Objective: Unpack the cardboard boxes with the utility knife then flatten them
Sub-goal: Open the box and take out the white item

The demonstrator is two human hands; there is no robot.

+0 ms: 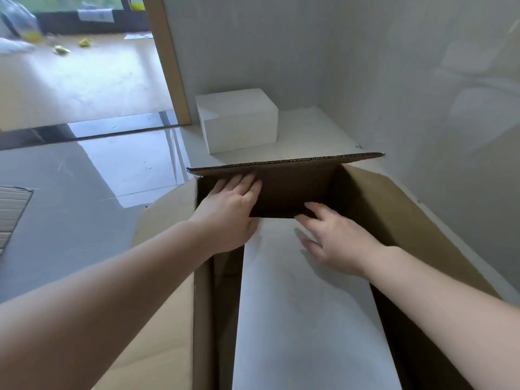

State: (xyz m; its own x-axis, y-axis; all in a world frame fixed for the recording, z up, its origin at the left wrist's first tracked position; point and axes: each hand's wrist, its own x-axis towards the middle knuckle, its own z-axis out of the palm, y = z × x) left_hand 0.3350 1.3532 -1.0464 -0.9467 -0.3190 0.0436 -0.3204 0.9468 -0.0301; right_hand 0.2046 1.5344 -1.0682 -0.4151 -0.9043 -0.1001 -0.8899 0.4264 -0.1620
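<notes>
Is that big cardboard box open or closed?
Open: the cardboard box has its flaps spread outward, and a white item shows inside it.

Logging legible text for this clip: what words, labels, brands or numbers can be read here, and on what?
None can be read.
Open cardboard box: plain brown inside, no print showing.
White panel inside it: blank.
White foam block: blank.
Pale label by the far window: too blurred to read.
Left hand and right hand: nothing held that bears text.
</notes>
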